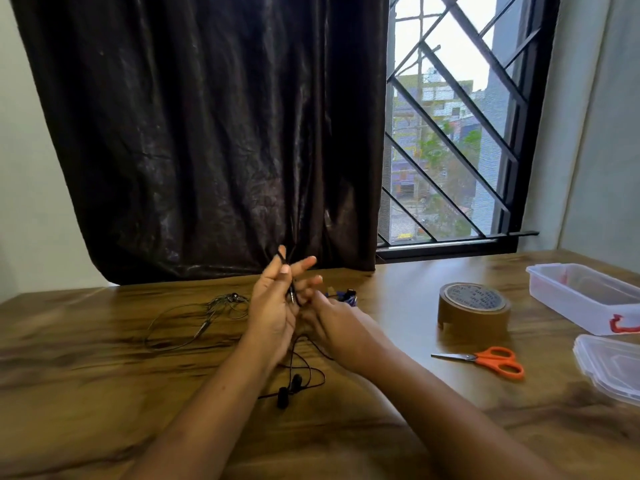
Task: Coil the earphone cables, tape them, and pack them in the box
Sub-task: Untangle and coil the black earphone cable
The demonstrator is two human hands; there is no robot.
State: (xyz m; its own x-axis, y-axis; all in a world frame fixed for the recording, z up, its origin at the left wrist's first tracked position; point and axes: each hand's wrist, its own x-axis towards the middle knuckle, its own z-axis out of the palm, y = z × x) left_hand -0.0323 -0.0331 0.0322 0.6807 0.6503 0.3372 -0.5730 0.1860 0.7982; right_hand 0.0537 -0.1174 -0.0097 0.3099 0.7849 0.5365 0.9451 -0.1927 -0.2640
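Over table (104,393), raised left hand (273,306) pinches earphone cable (293,293); right hand (334,322): grip hidden.

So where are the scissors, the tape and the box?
scissors (481,358): head view, where the orange handles meet.
tape roll (473,318): head view, on its brown side.
box (568,304): head view, on its clear near wall.

On the table (104,393), one earphone set (289,389) is trailing down between the left hand (273,306) and right hand (332,320), and an earphone tangle (207,313) is lying to their left. Off right, the tape roll (473,308) is sitting behind the scissors (485,360), and the box (581,296) behind its lid (609,365).
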